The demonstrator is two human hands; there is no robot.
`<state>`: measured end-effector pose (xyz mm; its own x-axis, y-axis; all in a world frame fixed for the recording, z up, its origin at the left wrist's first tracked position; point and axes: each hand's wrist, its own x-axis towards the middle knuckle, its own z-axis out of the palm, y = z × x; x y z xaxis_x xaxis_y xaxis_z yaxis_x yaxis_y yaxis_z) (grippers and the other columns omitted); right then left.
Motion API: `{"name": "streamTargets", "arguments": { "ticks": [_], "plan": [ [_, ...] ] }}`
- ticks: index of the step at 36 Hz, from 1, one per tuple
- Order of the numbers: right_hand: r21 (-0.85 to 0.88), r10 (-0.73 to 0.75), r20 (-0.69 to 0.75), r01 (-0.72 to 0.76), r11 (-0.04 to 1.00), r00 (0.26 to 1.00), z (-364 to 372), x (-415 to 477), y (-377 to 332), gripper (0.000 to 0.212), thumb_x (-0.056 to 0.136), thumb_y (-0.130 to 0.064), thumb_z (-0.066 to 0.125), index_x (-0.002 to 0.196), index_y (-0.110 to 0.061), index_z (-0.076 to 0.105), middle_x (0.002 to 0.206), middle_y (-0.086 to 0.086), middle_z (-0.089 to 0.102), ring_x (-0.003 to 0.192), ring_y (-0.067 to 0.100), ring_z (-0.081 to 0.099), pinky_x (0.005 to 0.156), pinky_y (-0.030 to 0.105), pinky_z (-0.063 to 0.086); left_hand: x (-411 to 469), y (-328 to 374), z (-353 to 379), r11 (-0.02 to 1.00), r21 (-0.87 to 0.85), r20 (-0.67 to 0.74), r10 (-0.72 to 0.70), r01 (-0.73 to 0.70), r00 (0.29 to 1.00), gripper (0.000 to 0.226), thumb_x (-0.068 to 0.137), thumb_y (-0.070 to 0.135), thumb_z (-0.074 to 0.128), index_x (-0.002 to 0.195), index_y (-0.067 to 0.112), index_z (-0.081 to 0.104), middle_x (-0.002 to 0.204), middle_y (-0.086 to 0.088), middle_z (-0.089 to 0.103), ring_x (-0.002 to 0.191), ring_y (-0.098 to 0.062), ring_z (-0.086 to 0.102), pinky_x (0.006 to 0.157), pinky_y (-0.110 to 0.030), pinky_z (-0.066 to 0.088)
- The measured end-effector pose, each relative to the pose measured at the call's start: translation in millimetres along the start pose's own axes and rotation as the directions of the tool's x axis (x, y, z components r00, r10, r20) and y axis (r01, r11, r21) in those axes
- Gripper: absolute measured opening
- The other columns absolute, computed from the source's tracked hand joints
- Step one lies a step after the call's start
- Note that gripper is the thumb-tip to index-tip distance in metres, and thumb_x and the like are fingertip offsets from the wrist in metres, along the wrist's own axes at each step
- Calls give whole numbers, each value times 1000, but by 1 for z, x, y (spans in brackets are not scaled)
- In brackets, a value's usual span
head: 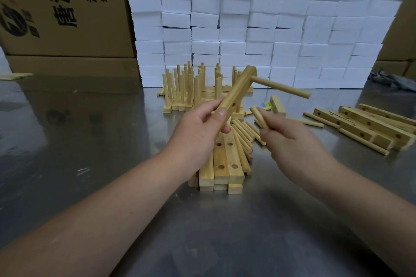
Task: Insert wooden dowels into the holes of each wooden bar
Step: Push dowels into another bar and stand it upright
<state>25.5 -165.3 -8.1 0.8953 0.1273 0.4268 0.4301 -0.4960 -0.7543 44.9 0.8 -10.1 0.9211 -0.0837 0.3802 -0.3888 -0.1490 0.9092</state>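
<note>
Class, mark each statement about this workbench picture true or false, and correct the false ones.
1. The left hand holds a wooden bar with one dowel in it. True.
2. The right hand is empty. False: it grips at least one loose dowel.
3. Finished bars with upright dowels stand before the white blocks. True.
4. The spare bars lie on a cardboard box. False: the stack lies on the metal table.
</note>
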Motion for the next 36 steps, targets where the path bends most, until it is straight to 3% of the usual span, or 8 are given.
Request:
{"name": "streamTargets", "arguments": {
  "ticks": [4, 7, 10, 15, 19, 24, 30, 36],
  "plan": [
    [-117, -15, 0, 15, 993, 1000, 5, -1, 4, 45, 91, -23, 54, 134, -33, 43, 84, -15, 61, 79, -2, 59, 57, 5, 40, -1, 0, 2, 999, 34, 30, 22, -23, 999, 28, 96, 28, 46, 111, 50, 56, 64, 17, 61, 71, -4, 55, 62, -18, 50],
    [-103, -84, -69, 77, 992, 994, 4, 0, 3, 31, 86, -23, 61, 114, -37, 58, 84, -16, 63, 80, -3, 59, 66, 11, 42, -1, -1, 2, 999, 46, 44, 21, -23, 999, 28, 96, 30, 46, 96, 57, 55, 65, 17, 61, 75, -10, 56, 72, -31, 52],
    [-51, -133, -102, 128, 990, 986, 3, -1, 3, 28, 85, -22, 62, 93, -48, 59, 77, -21, 67, 77, -9, 60, 67, 10, 47, -1, -2, 1, 998, 44, 50, 31, -33, 998, 28, 96, 30, 46, 96, 57, 55, 66, 17, 62, 74, -9, 55, 68, -27, 51],
    [-30, -122, -150, 119, 992, 981, 4, -1, 5, 23, 84, -27, 59, 98, -45, 59, 72, -34, 62, 72, -10, 58, 62, 7, 45, -1, -1, 0, 999, 37, 50, 29, -31, 998, 27, 96, 28, 46, 112, 48, 55, 65, 18, 61, 69, -7, 53, 59, -19, 48],
    [-26, -90, -171, 87, 996, 981, 5, -2, 6, 21, 84, -32, 58, 100, -44, 61, 77, -22, 66, 75, 10, 61, 67, 27, 52, -2, 0, 0, 999, 19, 64, 28, -29, 998, 28, 96, 25, 47, 103, 50, 55, 63, 16, 61, 60, -2, 51, 57, -16, 47],
    [15, -110, -155, 113, 993, 982, 5, -2, 9, 20, 86, -28, 58, 97, -44, 61, 82, -29, 63, 81, -17, 55, 66, -1, 40, -3, 2, 0, 998, 35, 78, 43, -46, 996, 29, 96, 23, 47, 114, 44, 56, 63, 17, 60, 52, 1, 49, 51, -11, 43],
    [-5, -120, -138, 120, 993, 983, 5, -2, 8, 19, 84, -32, 58, 95, -48, 60, 75, -36, 62, 80, -16, 57, 62, 2, 40, -4, 2, -1, 996, 77, 104, 31, -39, 994, 35, 96, 26, 47, 127, 41, 52, 66, 17, 61, 53, -1, 47, 53, -15, 45],
    [-77, -169, -150, 158, 984, 974, 6, -3, 6, 24, 83, -30, 57, 100, -47, 60, 75, -33, 59, 80, -16, 56, 65, -1, 40, -5, 5, 0, 996, 65, 131, 52, -61, 990, 34, 96, 24, 47, 100, 58, 52, 63, 16, 57, 50, -2, 43, 47, -15, 42]
  ]
}}
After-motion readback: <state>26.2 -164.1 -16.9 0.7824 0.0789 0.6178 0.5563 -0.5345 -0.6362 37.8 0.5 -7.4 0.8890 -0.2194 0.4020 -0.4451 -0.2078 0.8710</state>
